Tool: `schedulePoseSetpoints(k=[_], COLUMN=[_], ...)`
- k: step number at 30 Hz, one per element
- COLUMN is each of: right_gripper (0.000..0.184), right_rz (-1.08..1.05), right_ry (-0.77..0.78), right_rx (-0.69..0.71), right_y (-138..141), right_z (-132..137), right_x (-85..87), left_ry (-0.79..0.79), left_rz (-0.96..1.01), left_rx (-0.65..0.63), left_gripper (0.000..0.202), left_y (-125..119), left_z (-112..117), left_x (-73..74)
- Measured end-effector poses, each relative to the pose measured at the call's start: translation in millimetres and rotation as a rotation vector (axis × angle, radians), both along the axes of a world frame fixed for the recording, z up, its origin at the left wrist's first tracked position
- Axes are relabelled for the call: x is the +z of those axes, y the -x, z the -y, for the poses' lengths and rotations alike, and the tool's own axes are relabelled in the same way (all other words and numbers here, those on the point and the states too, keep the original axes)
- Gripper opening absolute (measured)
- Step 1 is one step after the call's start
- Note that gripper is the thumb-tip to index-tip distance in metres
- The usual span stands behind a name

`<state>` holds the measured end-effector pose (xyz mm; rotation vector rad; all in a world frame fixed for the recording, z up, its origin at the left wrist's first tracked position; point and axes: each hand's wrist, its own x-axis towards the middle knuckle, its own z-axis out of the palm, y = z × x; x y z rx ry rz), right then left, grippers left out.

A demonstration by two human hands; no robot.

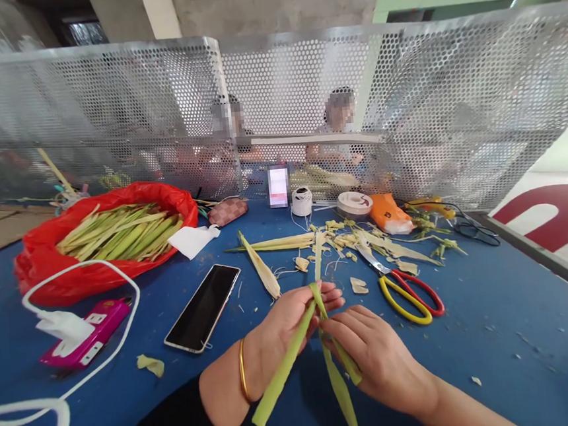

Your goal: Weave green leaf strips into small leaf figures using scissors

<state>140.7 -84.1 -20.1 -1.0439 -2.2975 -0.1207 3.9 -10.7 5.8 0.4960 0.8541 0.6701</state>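
My left hand [287,329] is closed around a long green palm-leaf strip [283,372] that runs from near my wrist up between the fingers. My right hand [376,354] pinches the same strip where it bends, and another length of leaf [340,394] hangs down below it. Both hands meet low in the middle of the view, above the blue table [497,327]. A gold bangle [242,379] circles my left wrist.
A red bag of green leaf strips [117,237] lies at the left. Nearby are a dark phone [203,307], a pink power strip [83,336] with white cable, yellow-and-red scissors [405,288], leaf scraps [356,243], thread spool [301,201], tape [354,203]. A perforated metal screen [427,94] stands behind, with people beyond it.
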Motion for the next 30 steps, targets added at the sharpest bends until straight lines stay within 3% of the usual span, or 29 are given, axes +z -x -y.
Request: schedulePoseSetpoints(k=[8, 17, 23, 27, 30], right_gripper=[0.016, 0.026, 0.03, 0.028, 0.03], right_rz=[-0.302, -0.022, 0.269, 0.361, 0.297], right_ry=[0.138, -0.029, -0.106, -0.091, -0.007], right_rx=[-0.023, -0.057, 0.004, 0.049, 0.063], right_y=[0.1, 3.8, 10.1, 11.5, 9.7], right_z=[-0.2, 5.9, 5.9, 6.1, 4.5], right_x=[2.5, 0.8, -1.2, 0.4, 0.6], left_ry=[0.153, 0.119, 0.183, 0.186, 0.157], left_rz=[0.05, 0.118, 0.021, -0.004, -0.019], left_rx=[-0.03, -0.015, 0.062, 0.086, 0.094], left_gripper=[0.012, 0.009, 0.012, 0.009, 0.009], left_y=[2.5, 0.2, 2.1, 2.7, 3.4], left_z=[-5.3, -3.4, -7.9, -7.6, -4.8], left_x=[-3.2, -9.6, -4.5, -2.1, 0.9])
